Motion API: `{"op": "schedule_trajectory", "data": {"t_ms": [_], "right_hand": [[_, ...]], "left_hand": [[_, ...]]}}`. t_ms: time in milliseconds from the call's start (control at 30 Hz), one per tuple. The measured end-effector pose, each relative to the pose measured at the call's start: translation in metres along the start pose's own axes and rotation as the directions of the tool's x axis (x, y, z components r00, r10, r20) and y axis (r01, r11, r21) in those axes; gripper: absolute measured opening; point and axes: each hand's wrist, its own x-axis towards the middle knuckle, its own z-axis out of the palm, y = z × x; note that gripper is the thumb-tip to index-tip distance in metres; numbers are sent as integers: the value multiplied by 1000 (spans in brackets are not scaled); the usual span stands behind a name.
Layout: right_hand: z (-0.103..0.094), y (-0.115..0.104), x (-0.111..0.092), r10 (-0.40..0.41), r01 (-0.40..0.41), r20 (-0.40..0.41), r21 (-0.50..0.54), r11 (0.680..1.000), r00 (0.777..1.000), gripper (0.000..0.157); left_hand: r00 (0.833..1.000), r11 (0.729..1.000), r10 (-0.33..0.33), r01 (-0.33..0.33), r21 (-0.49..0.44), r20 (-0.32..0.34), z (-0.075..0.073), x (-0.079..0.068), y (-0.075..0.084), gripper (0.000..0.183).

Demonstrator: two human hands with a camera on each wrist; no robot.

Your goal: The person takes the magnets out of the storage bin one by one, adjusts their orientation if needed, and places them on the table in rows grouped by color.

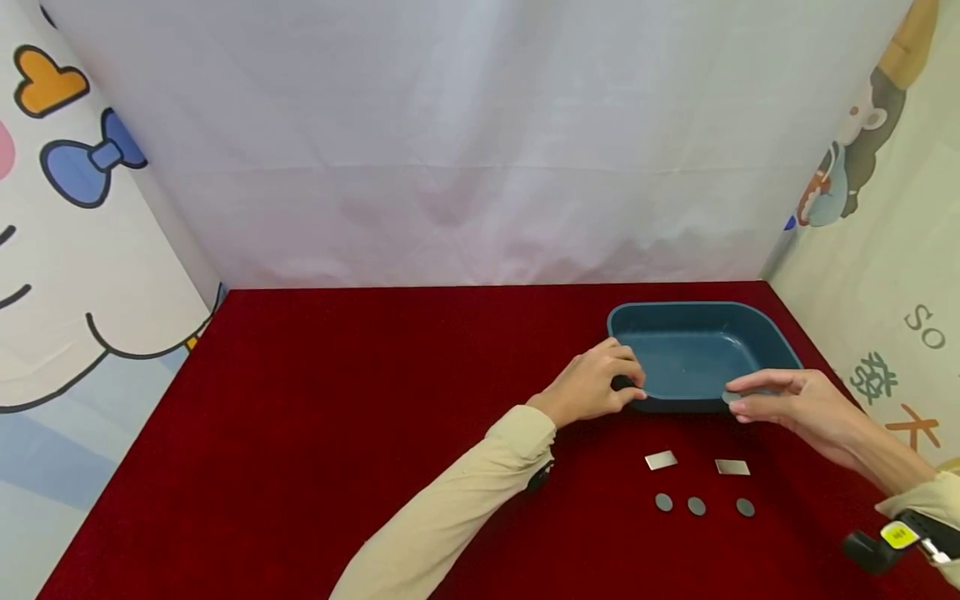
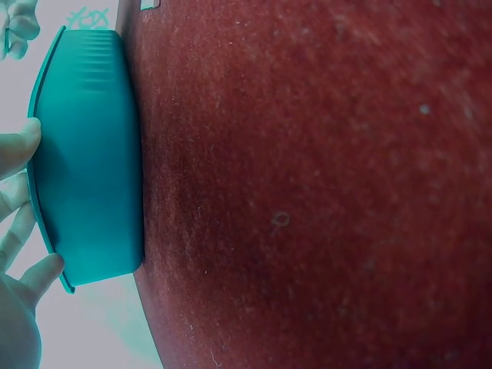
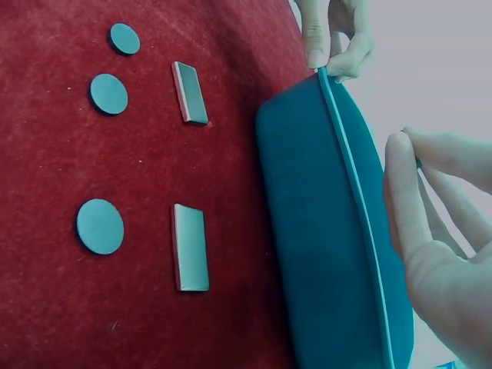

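Observation:
My left hand (image 1: 596, 383) grips the near-left corner of a blue plastic basin (image 1: 678, 400), thumb and fingers on its rim. The left wrist view shows those fingers along the edge of the basin (image 2: 92, 169). Over the basin's near-right rim, my right hand (image 1: 798, 408) pinches a small round grey disc (image 1: 729, 397) between thumb and fingers. In the right wrist view the fingertips (image 3: 400, 150) hide most of that disc. Below the basin lie two silvery rectangular plates (image 1: 661, 460), with three grey discs (image 1: 696, 506) in a row nearer to me.
Dark red cloth (image 1: 375, 400) covers the table. A white curtain (image 1: 465, 150) hangs behind it, and printed panels stand at both sides. The right panel (image 1: 900, 317) is close to the basin's right end. Inside, the basin shows a bare bottom.

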Motion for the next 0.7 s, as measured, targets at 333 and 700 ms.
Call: {"op": "schedule_trajectory", "data": {"t_ms": [333,700], "right_hand": [[-5,8,-13,-18,16,31,72,997,999,27],[-9,16,-25,4,-12,58,142,990,998,29]], "left_hand": [[1000,1000,-2,2,1,-4,1,0,0,10],[1000,1000,-16,16,-14,4,0,0,1,10]]}}
